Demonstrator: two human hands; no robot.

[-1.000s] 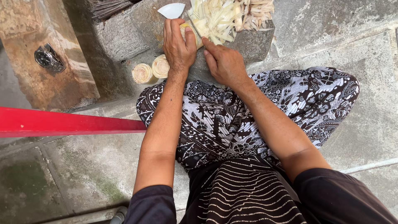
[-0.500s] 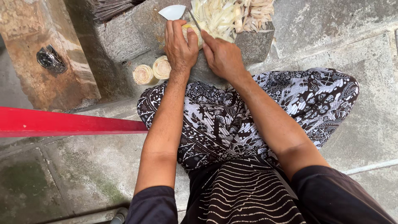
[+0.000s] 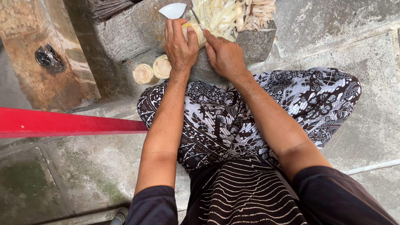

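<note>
Cutting a pale stalk on the stone block

My left hand wraps around the pale stalk atop the stone block; my right hand, curled beside it, seems to hold the knife.

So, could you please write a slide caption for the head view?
Left hand steadies a pale stalk piece on a stone block; right hand slices beside it.

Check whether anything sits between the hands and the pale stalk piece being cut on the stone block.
Nothing visible does. The left hand grips the pale stalk piece directly on the stone block; the right hand rests beside it. The shredded pile lies behind.
</note>
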